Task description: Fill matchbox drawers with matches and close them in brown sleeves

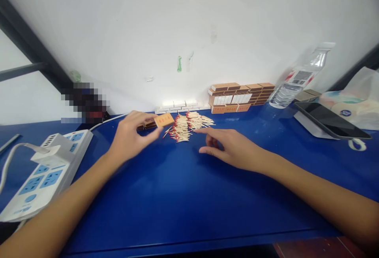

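Observation:
My left hand [133, 133] pinches an orange matchbox [164, 120] between thumb and fingers, just above the blue table. Right of that box lies a loose pile of red-tipped matches [182, 128], partly in two heaps. My right hand [220, 145] hovers by the pile's right edge, index finger stretched toward the matches and the other fingers curled, with nothing visible in it. Behind my left hand a few dark-sided matchboxes [150, 125] are partly hidden. Against the wall stand a low row of white box trays [180, 106] and a stack of matchboxes [231, 99].
A white power strip [77, 147] with a plugged-in adapter lies at the left. To the right are a tilted water bottle [291, 82], a phone [331, 119] and a plastic tissue pack [352, 108]. The white wall closes off the back of the blue table [177, 198].

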Available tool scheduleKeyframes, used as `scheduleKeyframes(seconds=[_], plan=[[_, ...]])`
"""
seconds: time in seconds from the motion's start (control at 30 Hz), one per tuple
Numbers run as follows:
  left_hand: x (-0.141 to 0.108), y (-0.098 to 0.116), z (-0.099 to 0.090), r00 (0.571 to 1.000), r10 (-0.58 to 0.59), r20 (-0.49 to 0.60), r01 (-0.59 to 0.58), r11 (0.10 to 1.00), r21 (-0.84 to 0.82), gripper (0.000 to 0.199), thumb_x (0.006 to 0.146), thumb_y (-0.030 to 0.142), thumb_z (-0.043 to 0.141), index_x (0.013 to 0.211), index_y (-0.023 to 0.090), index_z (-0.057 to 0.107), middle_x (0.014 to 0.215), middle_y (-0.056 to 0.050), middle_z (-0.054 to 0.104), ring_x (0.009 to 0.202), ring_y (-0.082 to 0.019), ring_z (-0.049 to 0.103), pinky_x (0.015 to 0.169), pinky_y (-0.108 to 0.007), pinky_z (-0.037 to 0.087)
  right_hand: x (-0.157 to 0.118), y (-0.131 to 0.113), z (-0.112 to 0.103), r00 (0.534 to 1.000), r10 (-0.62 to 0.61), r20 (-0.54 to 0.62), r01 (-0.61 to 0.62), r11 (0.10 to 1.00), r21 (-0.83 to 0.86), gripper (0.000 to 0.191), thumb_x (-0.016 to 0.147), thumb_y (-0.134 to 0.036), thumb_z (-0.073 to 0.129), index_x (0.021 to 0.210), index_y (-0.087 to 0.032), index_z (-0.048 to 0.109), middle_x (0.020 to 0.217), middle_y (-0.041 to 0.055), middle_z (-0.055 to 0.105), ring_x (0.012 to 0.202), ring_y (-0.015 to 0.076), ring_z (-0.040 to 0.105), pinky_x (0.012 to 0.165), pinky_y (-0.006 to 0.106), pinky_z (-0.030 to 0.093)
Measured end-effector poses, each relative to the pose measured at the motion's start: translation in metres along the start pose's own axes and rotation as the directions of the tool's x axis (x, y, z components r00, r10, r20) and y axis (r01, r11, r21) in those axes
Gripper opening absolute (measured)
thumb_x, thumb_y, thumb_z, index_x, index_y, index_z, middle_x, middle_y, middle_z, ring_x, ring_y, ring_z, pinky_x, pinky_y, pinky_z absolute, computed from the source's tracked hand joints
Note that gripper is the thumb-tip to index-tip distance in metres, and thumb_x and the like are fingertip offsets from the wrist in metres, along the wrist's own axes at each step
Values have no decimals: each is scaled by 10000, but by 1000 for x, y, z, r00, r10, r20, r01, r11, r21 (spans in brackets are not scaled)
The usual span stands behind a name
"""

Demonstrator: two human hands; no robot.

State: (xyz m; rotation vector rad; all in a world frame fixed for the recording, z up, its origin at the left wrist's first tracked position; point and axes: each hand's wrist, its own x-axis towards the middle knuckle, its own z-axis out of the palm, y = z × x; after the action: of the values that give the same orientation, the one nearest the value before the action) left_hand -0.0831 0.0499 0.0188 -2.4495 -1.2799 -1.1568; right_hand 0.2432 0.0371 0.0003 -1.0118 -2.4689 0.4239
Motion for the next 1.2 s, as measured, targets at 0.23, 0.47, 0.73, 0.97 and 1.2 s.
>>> scheduleKeyframes(seconds=[0.23, 0.47, 0.73, 0.97, 1.2], plan=[[-2, -48, 1, 978, -193, 79, 165, 948, 272, 371, 968, 490, 624, 1127, 192, 778, 1128, -115, 802, 1077, -336, 696, 987, -496, 525, 6, 22, -2, 998, 64, 21, -62, 995, -72, 448, 1051, -478, 593, 1368, -170, 662, 880, 45, 757, 762, 203, 672, 693, 324, 476], [-7, -44, 7, 993, -120, -23, 120, 939, 322, 436, 941, 470, 708, 1279, 195, 700, 1263, -164, 740, 1208, -388, 629, 1008, -561, 482, 6, 15, -8, 996, 88, 32, -86, 994, -68, 427, 1050, -467, 592, 1331, -160, 687, 878, 50, 763, 751, 194, 664, 677, 323, 441], [-15, 26, 13, 964, 211, 160, -204, 977, -64, 169, 1001, 277, 649, 1139, 207, 715, 984, -59, 717, 941, -217, 650, 873, -391, 553, 45, 30, -19, 983, 101, -153, -124, 981, -147, 234, 1010, -307, 574, 983, -172, 764, 795, 66, 735, 682, 181, 614, 654, 341, 394], [-20, 21, 17, 959, 167, 230, -153, 985, -78, 185, 1025, 311, 614, 1088, 184, 734, 951, -62, 703, 888, -214, 647, 807, -390, 558, 132, 53, -16, 970, 200, -136, -241, 854, -461, 294, 1018, -276, 575, 1232, -141, 725, 1012, 168, 760, 922, 284, 678, 737, 377, 411], [-18, 19, 14, 971, 159, 177, -154, 987, -45, 186, 1023, 306, 613, 1097, 180, 728, 931, -59, 719, 890, -225, 664, 813, -401, 560, 120, 27, -36, 988, 133, -74, -152, 854, -498, 271, 1043, -203, 503, 1079, -87, 744, 1040, 236, 751, 915, 284, 665, 735, 358, 374]])
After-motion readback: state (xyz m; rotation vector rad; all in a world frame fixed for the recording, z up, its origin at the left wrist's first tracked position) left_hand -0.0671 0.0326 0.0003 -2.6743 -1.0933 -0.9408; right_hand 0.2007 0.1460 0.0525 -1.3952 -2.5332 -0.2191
